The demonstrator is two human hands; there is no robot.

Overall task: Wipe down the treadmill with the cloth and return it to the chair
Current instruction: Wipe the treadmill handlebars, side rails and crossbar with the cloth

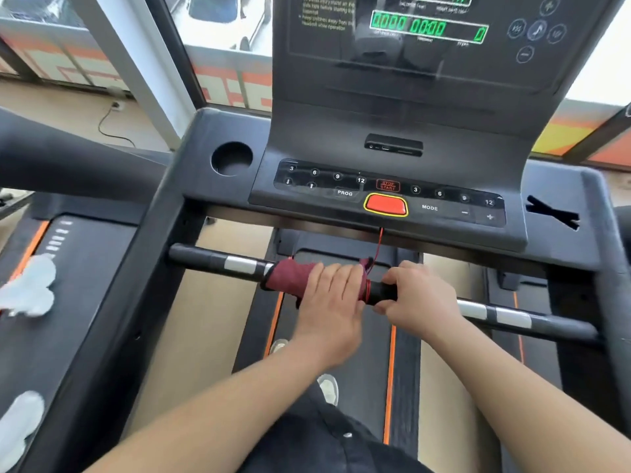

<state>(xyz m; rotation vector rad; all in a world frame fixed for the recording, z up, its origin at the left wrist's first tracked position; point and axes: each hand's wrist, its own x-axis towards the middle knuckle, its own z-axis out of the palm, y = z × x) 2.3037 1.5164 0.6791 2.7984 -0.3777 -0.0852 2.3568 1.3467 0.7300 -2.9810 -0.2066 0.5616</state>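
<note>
A dark red cloth [285, 278] is wrapped around the treadmill's black crossbar [218, 262], just below the console [389, 196]. My left hand [333, 295] lies over the cloth with its fingers curled around it and the bar. Right beside it, my right hand [418, 295] grips the bare black bar. A thin red safety cord [378, 245] hangs from the console down to the bar between my hands. No chair is in view.
A round cup holder [231, 158] sits at the console's left, and a red stop button [386, 204] at its middle. The belt [341, 336] with orange stripes runs below. Another treadmill [68, 268] stands to the left, windows beyond.
</note>
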